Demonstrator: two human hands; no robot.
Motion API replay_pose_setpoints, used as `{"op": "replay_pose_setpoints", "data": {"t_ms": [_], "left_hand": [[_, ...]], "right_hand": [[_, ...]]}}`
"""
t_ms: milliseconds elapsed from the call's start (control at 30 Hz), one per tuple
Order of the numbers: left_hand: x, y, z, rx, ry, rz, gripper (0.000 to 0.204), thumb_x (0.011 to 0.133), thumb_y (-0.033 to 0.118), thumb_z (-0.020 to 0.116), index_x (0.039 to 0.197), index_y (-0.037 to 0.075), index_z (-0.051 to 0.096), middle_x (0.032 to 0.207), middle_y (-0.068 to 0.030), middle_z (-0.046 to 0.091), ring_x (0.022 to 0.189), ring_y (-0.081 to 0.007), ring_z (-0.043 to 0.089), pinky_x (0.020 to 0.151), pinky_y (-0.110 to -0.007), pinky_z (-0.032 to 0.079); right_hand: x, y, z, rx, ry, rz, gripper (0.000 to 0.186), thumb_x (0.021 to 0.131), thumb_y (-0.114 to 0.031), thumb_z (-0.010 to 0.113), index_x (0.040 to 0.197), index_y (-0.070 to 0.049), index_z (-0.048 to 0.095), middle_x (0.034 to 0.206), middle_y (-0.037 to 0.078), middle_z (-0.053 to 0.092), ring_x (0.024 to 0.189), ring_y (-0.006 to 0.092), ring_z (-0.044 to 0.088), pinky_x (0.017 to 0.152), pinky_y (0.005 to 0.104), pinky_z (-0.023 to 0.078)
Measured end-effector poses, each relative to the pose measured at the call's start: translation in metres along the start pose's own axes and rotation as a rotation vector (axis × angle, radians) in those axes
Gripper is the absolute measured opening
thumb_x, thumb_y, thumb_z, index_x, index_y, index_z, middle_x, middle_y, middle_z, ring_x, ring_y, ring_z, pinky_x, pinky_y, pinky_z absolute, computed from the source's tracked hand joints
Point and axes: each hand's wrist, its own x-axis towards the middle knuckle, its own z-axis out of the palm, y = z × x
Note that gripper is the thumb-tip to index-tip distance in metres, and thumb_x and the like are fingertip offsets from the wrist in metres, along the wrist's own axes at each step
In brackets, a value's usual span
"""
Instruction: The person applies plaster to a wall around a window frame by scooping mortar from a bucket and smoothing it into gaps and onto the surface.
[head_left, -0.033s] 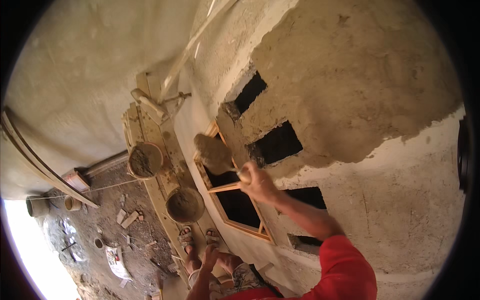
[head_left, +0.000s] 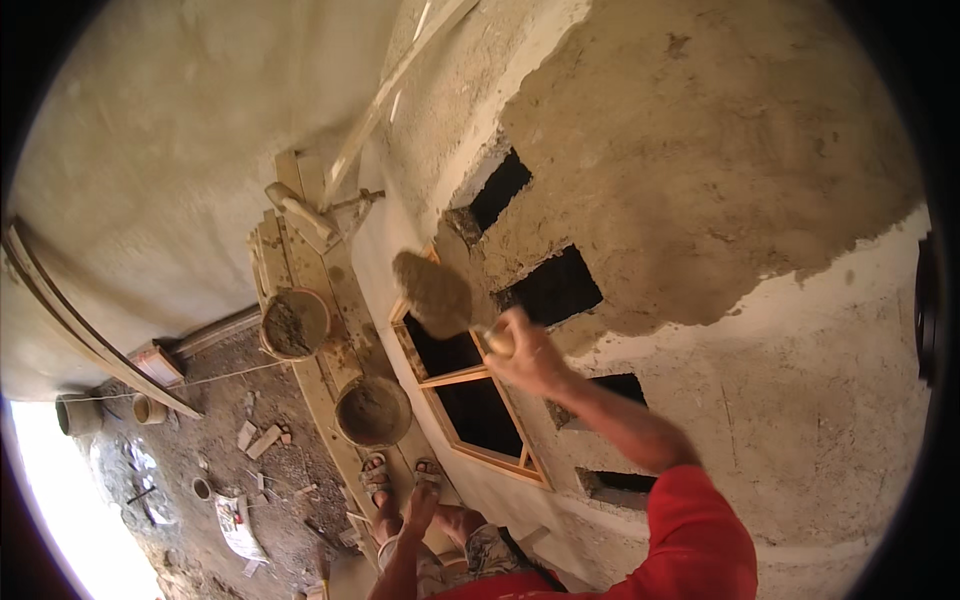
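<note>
My right hand point(head_left: 532, 362) is closed around the handle of a trowel point(head_left: 499, 342). A heap of wet mortar point(head_left: 433, 294) hides most of its blade. The loaded blade is in front of the wall, over the upper part of a wooden window frame point(head_left: 455, 377). Fresh plaster point(head_left: 700, 170) covers the upper wall, with a ragged lower edge against the paler bare wall point(head_left: 800, 400). My left hand point(head_left: 422, 505) hangs low by my knees, fingers curled, nothing visible in it. Two buckets of mortar, one farther point(head_left: 296, 325) and one nearer point(head_left: 372, 411), stand on planks.
I stand in sandals on the scaffold planks point(head_left: 345, 345). A wooden float point(head_left: 303, 217) lies at their far end. Several dark rectangular openings point(head_left: 552, 287) pierce the wall. Below left, rubble, a white sack point(head_left: 238, 528) and buckets point(head_left: 78, 415) lie on the ground. A string crosses there.
My right hand and the mortar-laden trowel have shifted slightly to the right. The whole view has moved a little; my left hand stays low by my knees.
</note>
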Motion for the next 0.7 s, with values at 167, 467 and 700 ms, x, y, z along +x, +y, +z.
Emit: {"op": "replay_pose_setpoints", "data": {"t_ms": [167, 467, 700], "left_hand": [[0.026, 0.040, -0.037, -0.005, 0.036, 0.085, 0.039, 0.091, 0.025, 0.058, 0.122, 0.003, 0.060, 0.102, -0.0138, 0.069, 0.088, -0.0229, 0.066, 0.078, -0.036, 0.052], [-0.003, 0.076, -0.060, 0.039, 0.135, 0.056, 0.033, 0.090, 0.020, 0.060, 0.118, 0.003, 0.059, 0.093, -0.0115, 0.062, 0.074, -0.0205, 0.060, 0.062, -0.033, 0.049], [0.026, -0.008, -0.084, 0.337, 0.153, 0.050, 0.040, 0.086, 0.026, 0.065, 0.117, 0.001, 0.061, 0.110, -0.0259, 0.066, 0.108, -0.0431, 0.062, 0.091, -0.049, 0.050]], "right_hand": [[-0.017, -0.122, -0.159, 0.022, 0.045, -0.246, 0.037, 0.080, -0.015, 0.078, 0.109, -0.003, 0.057, 0.084, 0.007, 0.064, 0.069, 0.0166, 0.063, 0.058, 0.0312, 0.053], [-0.021, -0.071, -0.261, 0.306, 0.228, 0.523, 0.033, 0.090, -0.021, 0.068, 0.117, -0.002, 0.065, 0.083, 0.005, 0.066, 0.063, 0.0128, 0.060, 0.057, 0.0278, 0.051], [-0.116, -0.052, -0.346, 0.073, 0.934, 0.204, 0.022, 0.097, -0.029, 0.061, 0.099, -0.008, 0.065, 0.078, 0.000, 0.059, 0.068, 0.0111, 0.056, 0.061, 0.0292, 0.049]]}}
